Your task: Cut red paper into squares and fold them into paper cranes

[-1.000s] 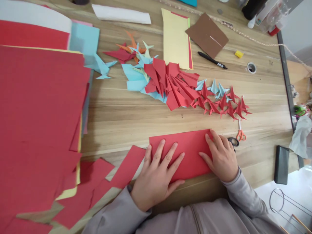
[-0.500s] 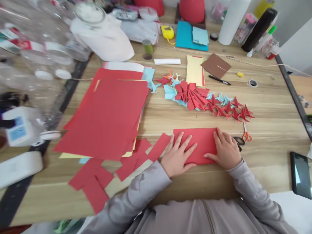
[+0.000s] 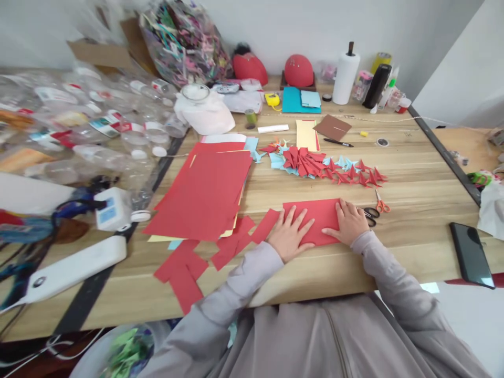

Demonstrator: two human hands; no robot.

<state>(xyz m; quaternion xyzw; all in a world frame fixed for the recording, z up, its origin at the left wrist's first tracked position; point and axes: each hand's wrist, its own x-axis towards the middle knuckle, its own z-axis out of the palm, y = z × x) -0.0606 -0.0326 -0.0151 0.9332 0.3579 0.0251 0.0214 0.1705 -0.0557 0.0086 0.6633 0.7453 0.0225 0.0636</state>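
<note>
Evidently, left hand (image 3: pixel 289 236) spread wide, palm down on red sheet (image 3: pixel 322 215); right hand (image 3: pixel 348 223), thumb apart from fingers, resting on its right end. Sheet flat on table (image 3: pixel 417 210), apparently unshaped; single or doubled, cannot tell. Near-left corner hidden under left hand. Black scissors (image 3: pixel 371 214): blades out of sight. Beyond, folded red pieces (image 3: pixel 301 161) look finished; cut strips (image 3: pixel 187 289), paper stack (image 3: pixel 208 189) lie flat.

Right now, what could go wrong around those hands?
Right hand on the red sheet is close to the black scissors; a shift right could bump them.
Left hand is next to a loose red strip, which a sleeve could drag.
Phone seems to overhang the table's front edge; a knock might drop it.
</note>
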